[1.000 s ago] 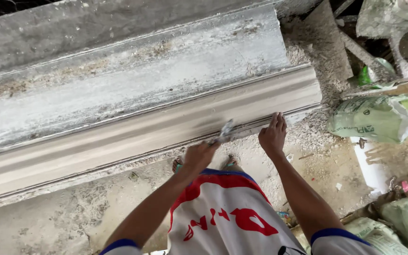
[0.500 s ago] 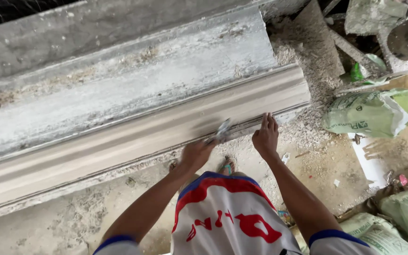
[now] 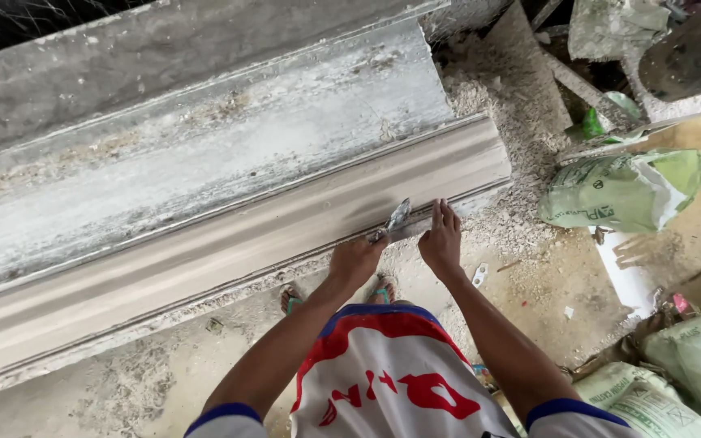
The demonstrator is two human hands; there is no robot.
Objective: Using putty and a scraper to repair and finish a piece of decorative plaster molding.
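A long grey plaster cornice moulding (image 3: 229,243) lies on a dusty workbench (image 3: 164,130), running from lower left to upper right. My left hand (image 3: 356,259) is closed on the handle of a small metal scraper (image 3: 396,219), whose blade rests on the moulding's lower edge. My right hand (image 3: 441,239) lies flat, fingers together, on that same edge just to the right of the blade. The moulding ends a short way past my right hand.
Crumbled plaster debris (image 3: 488,105) is piled at the bench's right end. Green and white sacks (image 3: 622,191) lie on the sandy floor to the right, more sacks (image 3: 695,357) at lower right. My feet in sandals (image 3: 290,300) stand below the bench edge.
The view has shifted, so the moulding's end sits more to the left. Both hands stay on its lower edge; the right hand has come closer to the scraper blade.
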